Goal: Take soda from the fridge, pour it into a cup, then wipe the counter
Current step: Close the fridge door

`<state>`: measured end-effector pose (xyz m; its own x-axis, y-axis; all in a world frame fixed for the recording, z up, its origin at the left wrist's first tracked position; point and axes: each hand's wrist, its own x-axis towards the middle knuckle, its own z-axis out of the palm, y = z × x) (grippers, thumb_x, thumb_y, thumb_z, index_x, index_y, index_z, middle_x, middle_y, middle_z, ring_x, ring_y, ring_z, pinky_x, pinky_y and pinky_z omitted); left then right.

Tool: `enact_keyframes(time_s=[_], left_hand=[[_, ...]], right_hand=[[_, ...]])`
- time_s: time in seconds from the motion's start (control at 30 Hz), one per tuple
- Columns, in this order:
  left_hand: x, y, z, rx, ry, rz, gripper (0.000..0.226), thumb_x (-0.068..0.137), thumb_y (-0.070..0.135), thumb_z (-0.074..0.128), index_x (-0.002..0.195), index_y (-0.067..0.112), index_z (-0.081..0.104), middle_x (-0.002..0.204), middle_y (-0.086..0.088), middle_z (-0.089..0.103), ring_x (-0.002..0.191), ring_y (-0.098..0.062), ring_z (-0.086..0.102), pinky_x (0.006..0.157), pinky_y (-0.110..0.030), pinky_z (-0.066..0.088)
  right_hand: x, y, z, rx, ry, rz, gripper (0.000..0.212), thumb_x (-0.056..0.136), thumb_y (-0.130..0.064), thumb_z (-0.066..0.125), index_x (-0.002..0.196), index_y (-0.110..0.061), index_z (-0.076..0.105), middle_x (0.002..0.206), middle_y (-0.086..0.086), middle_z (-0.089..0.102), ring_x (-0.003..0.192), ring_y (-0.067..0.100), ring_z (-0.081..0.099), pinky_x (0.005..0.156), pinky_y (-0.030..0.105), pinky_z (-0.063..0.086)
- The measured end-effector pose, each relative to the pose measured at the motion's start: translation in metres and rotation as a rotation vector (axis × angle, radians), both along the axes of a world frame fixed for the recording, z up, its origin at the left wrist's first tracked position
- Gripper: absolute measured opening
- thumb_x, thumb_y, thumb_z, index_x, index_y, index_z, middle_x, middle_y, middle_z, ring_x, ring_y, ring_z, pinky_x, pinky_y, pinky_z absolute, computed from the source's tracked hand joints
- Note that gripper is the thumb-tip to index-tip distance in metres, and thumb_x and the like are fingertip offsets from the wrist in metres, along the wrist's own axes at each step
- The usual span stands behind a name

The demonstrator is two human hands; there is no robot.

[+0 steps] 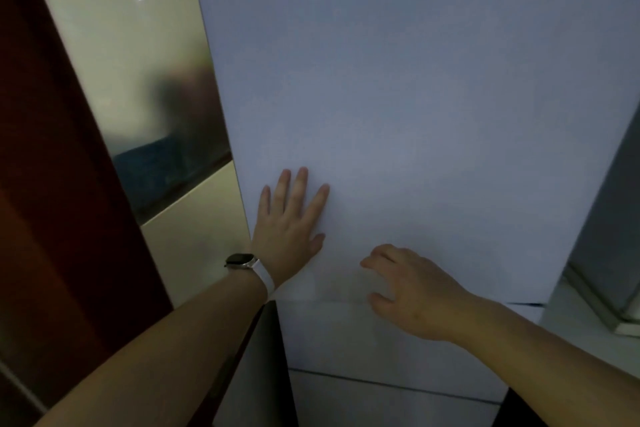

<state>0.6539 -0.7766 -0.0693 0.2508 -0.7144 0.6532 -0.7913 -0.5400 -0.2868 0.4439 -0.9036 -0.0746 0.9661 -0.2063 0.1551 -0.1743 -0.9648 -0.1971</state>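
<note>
**Hands at the closed fridge door**

Dim kitchen corner, white fridge door (398, 97) shut. Left hand (289, 222) spread flat against door near left edge; right hand (412, 291) loosely curled, empty, nearer bottom seam (325, 302). Soda presumably inside, unseen.

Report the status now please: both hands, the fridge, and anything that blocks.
Left hand flat on the fridge door, fingers straight. Right hand at the door's lower edge, fingers loosely curled, no grip. Door closed, soda not visible. Nothing in the way.

Home kitchen: white fridge (415, 114) w/ glossy cabinet (138, 62) beside.
</note>
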Motion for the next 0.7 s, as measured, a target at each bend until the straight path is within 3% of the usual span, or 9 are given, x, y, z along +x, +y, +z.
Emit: enact_keyframes(time_s=[0.27, 0.7], left_hand=[[0.019, -0.034, -0.008, 0.027, 0.084, 0.009, 0.098, 0.076, 0.053, 0.070, 0.154, 0.021, 0.019, 0.159, -0.022, 0.013, 0.144, -0.044, 0.016, 0.109, -0.062, 0.029], [0.036, -0.046, -0.022, -0.053, 0.039, -0.052, 0.096, 0.071, 0.050, 0.075, 0.150, 0.018, 0.031, 0.154, -0.025, 0.020, 0.139, -0.049, 0.022, 0.100, -0.069, 0.034]], right_hand=[[0.011, -0.029, -0.004, 0.012, -0.018, 0.012, 0.057, 0.094, -0.048, 0.045, 0.146, -0.029, 0.032, 0.143, -0.011, 0.033, 0.124, 0.013, 0.036, 0.105, 0.031, 0.033], [0.017, -0.064, -0.021, 0.070, 0.034, -0.036, 0.060, 0.096, -0.048, 0.046, 0.149, -0.027, 0.029, 0.149, -0.007, 0.029, 0.133, 0.014, 0.030, 0.110, 0.028, 0.026]])
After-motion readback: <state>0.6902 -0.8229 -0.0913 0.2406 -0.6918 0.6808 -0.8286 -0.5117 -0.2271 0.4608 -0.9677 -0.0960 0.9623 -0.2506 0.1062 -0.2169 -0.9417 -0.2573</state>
